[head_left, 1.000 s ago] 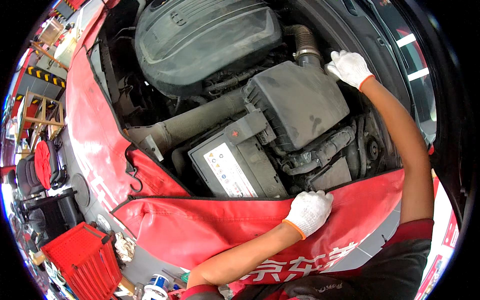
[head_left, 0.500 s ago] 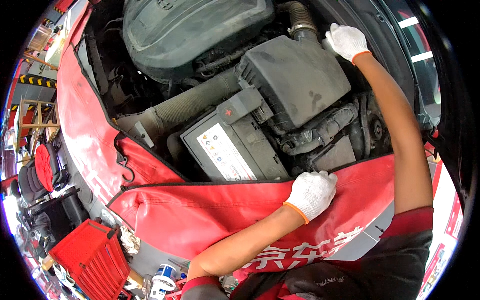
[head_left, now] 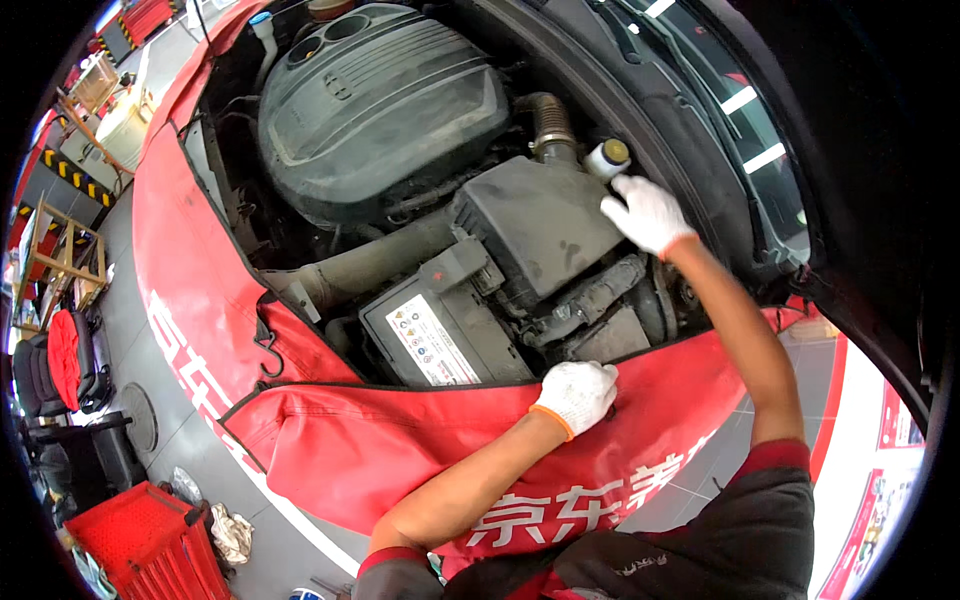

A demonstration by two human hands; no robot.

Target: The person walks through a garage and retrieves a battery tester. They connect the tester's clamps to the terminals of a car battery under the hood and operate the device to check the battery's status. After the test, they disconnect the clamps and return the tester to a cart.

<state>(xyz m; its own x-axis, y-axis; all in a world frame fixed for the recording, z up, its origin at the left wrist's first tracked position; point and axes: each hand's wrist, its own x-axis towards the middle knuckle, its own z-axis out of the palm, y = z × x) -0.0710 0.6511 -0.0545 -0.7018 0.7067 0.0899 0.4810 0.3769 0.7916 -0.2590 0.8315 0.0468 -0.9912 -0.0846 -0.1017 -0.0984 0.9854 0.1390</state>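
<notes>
My right hand (head_left: 648, 215), in a white knit glove with an orange cuff, is at the far right of the engine bay with thumb and fingers apart. Just beyond its fingertips stands a white fluid reservoir with a yellow-topped cap (head_left: 615, 152). To its left is the black air filter box (head_left: 545, 225). My left hand (head_left: 578, 397), gloved alike, rests curled on the black-trimmed edge of the red fender cover (head_left: 350, 430); what its fingers enclose, if anything, is hidden. The car battery (head_left: 440, 335) with a white label lies left of that hand.
A large black engine cover (head_left: 385, 110) fills the back of the bay. A black hook (head_left: 268, 350) hangs at the cover's left corner. The windshield (head_left: 735, 110) rises at the right. A red slatted cart (head_left: 150, 545) and a car seat (head_left: 60, 365) stand on the floor left.
My right hand has come back from the reservoir, whose capped top now shows, and its fingers have spread. My left hand stays on the cover's edge. The view has shifted, showing more of the engine.
</notes>
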